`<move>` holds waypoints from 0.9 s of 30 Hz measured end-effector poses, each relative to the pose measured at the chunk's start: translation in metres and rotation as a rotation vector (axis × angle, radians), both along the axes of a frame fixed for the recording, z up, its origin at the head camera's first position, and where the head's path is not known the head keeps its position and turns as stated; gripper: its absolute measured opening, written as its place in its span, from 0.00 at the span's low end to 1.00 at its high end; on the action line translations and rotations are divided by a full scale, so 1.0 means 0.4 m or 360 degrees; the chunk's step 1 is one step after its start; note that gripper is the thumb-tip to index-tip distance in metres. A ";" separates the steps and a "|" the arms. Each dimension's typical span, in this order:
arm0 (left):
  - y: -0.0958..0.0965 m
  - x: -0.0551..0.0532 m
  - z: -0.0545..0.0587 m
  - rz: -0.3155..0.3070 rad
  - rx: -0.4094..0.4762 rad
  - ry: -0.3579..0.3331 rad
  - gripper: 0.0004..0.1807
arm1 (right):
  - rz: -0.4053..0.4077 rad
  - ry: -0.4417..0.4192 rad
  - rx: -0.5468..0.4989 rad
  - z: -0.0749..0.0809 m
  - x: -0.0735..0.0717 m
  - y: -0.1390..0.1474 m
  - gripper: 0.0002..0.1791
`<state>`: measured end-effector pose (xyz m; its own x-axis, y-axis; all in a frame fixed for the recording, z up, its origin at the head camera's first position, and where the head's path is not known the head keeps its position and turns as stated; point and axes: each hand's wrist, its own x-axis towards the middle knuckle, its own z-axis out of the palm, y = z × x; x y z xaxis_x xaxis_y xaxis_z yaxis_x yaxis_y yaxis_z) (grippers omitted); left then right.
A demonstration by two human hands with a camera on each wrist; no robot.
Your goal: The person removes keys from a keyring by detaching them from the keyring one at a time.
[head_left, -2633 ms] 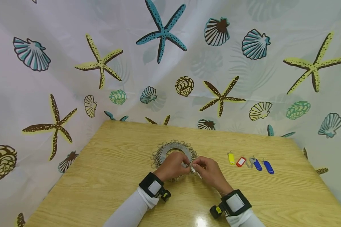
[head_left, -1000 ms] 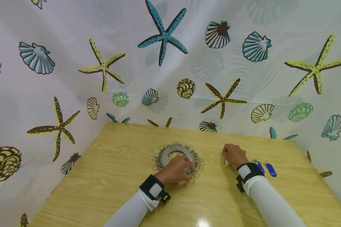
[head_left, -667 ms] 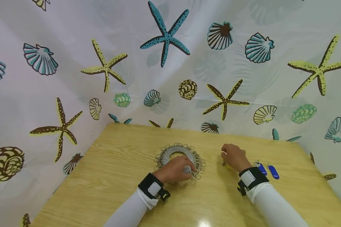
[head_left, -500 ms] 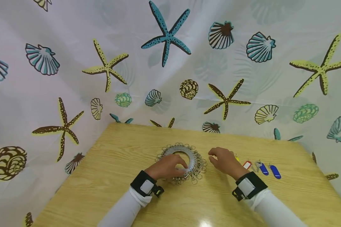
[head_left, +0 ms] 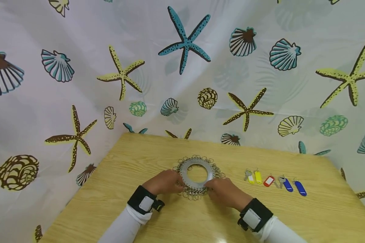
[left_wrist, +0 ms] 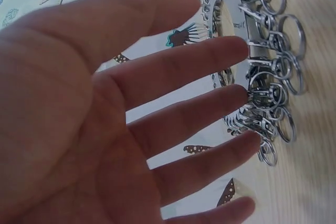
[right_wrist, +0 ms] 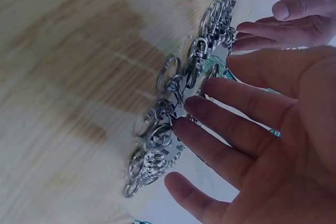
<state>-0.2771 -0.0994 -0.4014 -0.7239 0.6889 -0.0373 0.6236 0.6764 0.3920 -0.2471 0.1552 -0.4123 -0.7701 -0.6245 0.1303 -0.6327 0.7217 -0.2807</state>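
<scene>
A flat metal ring (head_left: 186, 168) lies on the wooden table, its rim hung all round with small swivel clasps and split rings (left_wrist: 283, 69). My left hand (head_left: 165, 182) is at its left edge, fingers spread and fairly straight, fingertips right at the clasps in the left wrist view. On the near right side my right hand (head_left: 228, 192) reaches to the rim. Its fingers (right_wrist: 226, 116) are extended beside the clasps in the right wrist view, with nothing gripped. Both hands partly cover the rim in the head view.
Right of the ring lies a row of key tags: a yellow-edged tag with a key (head_left: 248, 175), a yellow tag (head_left: 258, 177), a red tag (head_left: 269, 181) and two blue tags (head_left: 300, 188). A patterned curtain (head_left: 170, 84) surrounds the table (head_left: 146, 148).
My right hand has left a tag with a key at the row's left end, then come back left to the ring. My left hand has moved from the ring's front to its left edge.
</scene>
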 end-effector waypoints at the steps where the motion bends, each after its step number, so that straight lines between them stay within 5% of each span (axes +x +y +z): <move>1: -0.001 0.003 0.000 -0.0004 -0.0009 -0.0001 0.10 | -0.0002 -0.0029 0.0001 -0.003 0.002 0.000 0.11; 4: -0.003 0.009 -0.002 -0.0036 -0.0005 -0.0014 0.10 | 0.0035 -0.0042 0.0017 -0.010 0.010 0.000 0.08; 13: -0.002 0.022 0.010 -0.0031 -0.0058 -0.0042 0.14 | 0.0066 0.0226 -0.0007 -0.011 0.034 0.001 0.07; 18: 0.012 0.012 0.011 0.0022 -0.0111 -0.0021 0.16 | -0.0050 0.0134 0.0024 -0.005 0.024 -0.005 0.09; 27: 0.082 -0.041 -0.002 0.0090 -0.0272 0.0229 0.10 | -0.0268 -0.0150 0.0019 0.000 -0.050 0.008 0.10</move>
<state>-0.2936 -0.0666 -0.4020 -0.7673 0.6398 -0.0440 0.6241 0.7607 0.1785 -0.2670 0.1584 -0.4122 -0.8723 -0.4868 0.0460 -0.4739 0.8187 -0.3242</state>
